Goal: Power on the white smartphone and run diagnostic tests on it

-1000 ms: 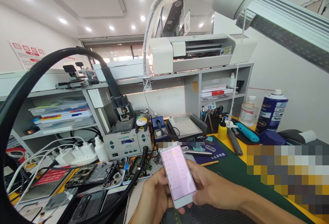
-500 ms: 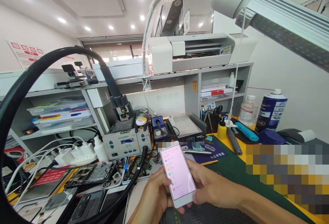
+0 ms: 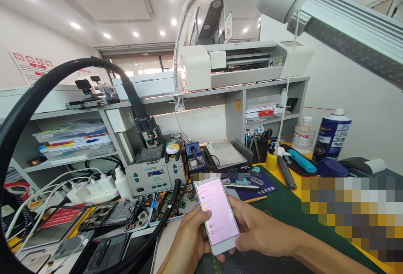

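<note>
A white smartphone point(image 3: 223, 219) is held upright and slightly tilted above the bench, its lit screen showing a pale list with small coloured icons. My left hand point(image 3: 193, 232) grips its left side, the thumb lying over the screen at mid-height. On the lower right edge, my right hand point(image 3: 252, 228) is closed around the phone, its thumb at the bottom corner. Fingers of both hands are partly hidden behind it. Beneath the hands lies a dark perforated mat point(image 3: 261, 261).
A hot-air rework station point(image 3: 154, 177) stands behind on the left, its black hose point(image 3: 166, 219) arching across. Phone parts, trays and a white power strip point(image 3: 103, 188) crowd the left. On the right are a blue spray can point(image 3: 332, 135), a clear bottle point(image 3: 302, 134) and a green mat point(image 3: 292, 207).
My left thumb has moved up the screen, from the lower left edge to mid-height. The phone has shifted slightly down at its top; my right hand stays in place.
</note>
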A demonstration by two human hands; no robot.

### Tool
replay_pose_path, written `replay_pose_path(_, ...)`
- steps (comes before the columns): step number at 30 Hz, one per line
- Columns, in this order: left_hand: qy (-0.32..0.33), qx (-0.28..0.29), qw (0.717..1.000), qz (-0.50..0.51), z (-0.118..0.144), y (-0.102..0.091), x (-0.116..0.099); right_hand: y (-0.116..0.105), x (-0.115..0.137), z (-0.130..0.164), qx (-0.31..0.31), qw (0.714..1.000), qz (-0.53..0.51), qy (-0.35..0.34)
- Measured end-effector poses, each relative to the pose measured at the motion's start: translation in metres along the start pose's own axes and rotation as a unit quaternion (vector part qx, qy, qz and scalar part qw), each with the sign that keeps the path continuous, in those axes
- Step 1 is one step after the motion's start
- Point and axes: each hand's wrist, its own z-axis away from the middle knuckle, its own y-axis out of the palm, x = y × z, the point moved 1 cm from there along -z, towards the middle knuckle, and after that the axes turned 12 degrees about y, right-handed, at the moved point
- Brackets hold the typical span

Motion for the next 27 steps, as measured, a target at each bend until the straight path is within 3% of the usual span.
replay_pose_path(11,-0.008,0.001,1.0,-0.014,0.0003,-0.0006,-0.0005,0.0009,0.0006,0.0008,0.006,1.0,0.001,-0.003)
replay_pose_path(18,0.013,0.046,0.999,-0.007,0.0038,0.0004,-0.0046,-0.0004,0.0004,0.0004,-0.002,1.0,0.005,0.001)
replay_pose_path(27,0.005,0.036,0.999,-0.015,0.0042,0.0041,-0.0075,0.0002,0.0026,-0.0015,-0.003,1.0,-0.009,0.005)
